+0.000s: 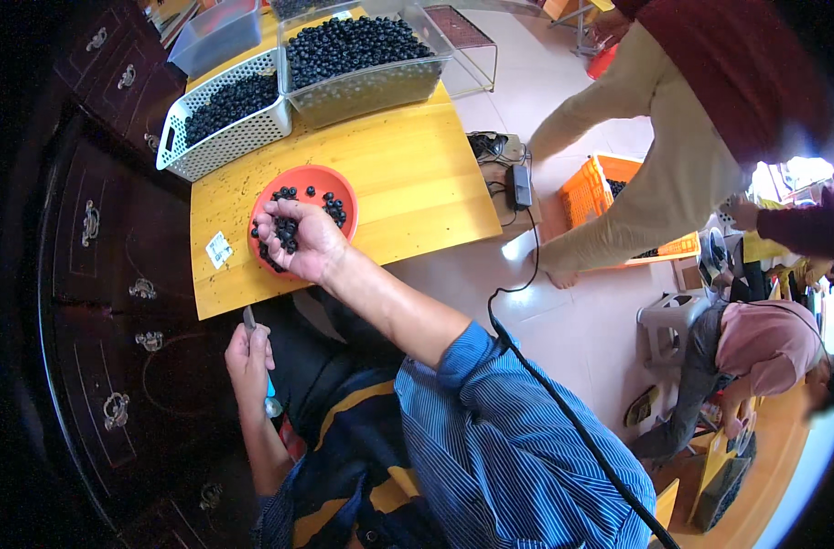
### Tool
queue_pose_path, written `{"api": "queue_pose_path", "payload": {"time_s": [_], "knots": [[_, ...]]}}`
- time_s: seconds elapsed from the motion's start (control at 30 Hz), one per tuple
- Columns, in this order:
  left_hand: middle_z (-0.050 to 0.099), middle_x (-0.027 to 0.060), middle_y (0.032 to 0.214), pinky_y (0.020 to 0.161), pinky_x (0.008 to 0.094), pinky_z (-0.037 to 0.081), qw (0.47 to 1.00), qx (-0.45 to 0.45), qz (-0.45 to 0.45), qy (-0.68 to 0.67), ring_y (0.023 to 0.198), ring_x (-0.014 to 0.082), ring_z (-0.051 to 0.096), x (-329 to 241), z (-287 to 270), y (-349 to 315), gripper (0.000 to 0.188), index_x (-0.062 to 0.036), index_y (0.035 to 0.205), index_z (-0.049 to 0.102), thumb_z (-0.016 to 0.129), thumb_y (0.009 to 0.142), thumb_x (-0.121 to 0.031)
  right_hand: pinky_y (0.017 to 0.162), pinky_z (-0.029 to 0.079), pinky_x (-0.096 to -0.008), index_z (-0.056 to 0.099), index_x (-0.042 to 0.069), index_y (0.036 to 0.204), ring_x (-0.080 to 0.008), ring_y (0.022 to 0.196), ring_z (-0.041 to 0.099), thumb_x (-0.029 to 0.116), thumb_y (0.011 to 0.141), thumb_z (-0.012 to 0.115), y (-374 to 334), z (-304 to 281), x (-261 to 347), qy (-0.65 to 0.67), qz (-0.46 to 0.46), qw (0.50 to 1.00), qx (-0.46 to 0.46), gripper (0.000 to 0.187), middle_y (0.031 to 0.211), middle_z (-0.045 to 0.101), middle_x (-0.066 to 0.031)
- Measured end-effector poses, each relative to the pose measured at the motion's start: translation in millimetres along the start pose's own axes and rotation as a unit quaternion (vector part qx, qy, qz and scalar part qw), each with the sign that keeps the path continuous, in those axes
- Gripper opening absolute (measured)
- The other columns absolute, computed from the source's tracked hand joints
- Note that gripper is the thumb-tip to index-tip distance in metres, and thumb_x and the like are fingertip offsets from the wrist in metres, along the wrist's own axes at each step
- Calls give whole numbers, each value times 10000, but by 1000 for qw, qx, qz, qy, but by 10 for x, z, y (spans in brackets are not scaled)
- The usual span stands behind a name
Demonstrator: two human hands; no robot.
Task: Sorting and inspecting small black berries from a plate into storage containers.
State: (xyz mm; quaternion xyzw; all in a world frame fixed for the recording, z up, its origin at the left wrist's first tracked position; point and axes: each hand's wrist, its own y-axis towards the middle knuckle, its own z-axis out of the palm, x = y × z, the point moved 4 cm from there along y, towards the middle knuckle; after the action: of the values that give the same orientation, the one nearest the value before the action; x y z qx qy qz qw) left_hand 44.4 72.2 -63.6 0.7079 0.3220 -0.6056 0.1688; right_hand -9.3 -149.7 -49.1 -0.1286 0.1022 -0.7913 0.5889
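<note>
My right hand (309, 240) is palm up over a red-orange bowl (345, 188), its fingers curled round several small round black balls (286, 233). They look like beads or seeds; I cannot tell which. More loose black balls (334, 210) lie in the bowl around the hand. Below the table's near edge, my left hand (249, 359) is closed on a knife (249, 317), its grey blade pointing up past the fingers. A teal part (271, 392), probably the handle, shows below that hand.
A white perforated basket (234, 146) and a clear tub (366, 96), both filled with black balls, stand on the yellow table (408, 201). A small white packet (218, 250) lies left of the bowl. A black cable (527, 366) crosses the right. Two people are nearby.
</note>
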Motion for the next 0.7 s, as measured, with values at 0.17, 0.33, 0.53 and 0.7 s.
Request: {"api": "queue_pose_path", "payload": {"time_s": [0.17, 0.33, 0.53, 0.7], "knots": [[479, -39, 682, 497, 196, 348, 1000, -8, 3, -5, 539, 30, 416, -6, -22, -24, 190, -46, 928, 603, 559, 1030, -200, 454, 411, -180, 585, 103, 1040, -63, 680, 585, 242, 1053, 493, 38, -63, 2, -18, 10, 999, 26, 167, 923, 663, 4], [477, -44, 682, 499, 194, 345, 1000, -7, 9, 7, 544, 24, 413, -21, -30, -26, 189, -47, 919, 601, 555, 1029, -194, 429, 326, -185, 558, 136, 1036, -49, 607, 498, 263, 1055, 490, 103, -142, 27, -25, -22, 999, 10, 146, 854, 627, 41], [474, -43, 680, 501, 194, 344, 1000, 2, 8, -3, 546, 27, 415, -13, 13, 10, 189, -44, 923, 601, 551, 1030, -191, 426, 319, -190, 532, 126, 1016, -52, 604, 492, 314, 1070, 456, 243, -256, -35, 82, 63, 994, 40, 209, 846, 607, 45], [474, -40, 676, 498, 195, 344, 1000, 2, 5, -2, 545, 31, 418, -29, 4, 21, 190, -43, 924, 599, 551, 1031, -192, 429, 325, -195, 513, 111, 1001, -62, 595, 496, 332, 1075, 433, 229, -271, -36, 136, 90, 987, 5, 247, 854, 612, 35]]}}
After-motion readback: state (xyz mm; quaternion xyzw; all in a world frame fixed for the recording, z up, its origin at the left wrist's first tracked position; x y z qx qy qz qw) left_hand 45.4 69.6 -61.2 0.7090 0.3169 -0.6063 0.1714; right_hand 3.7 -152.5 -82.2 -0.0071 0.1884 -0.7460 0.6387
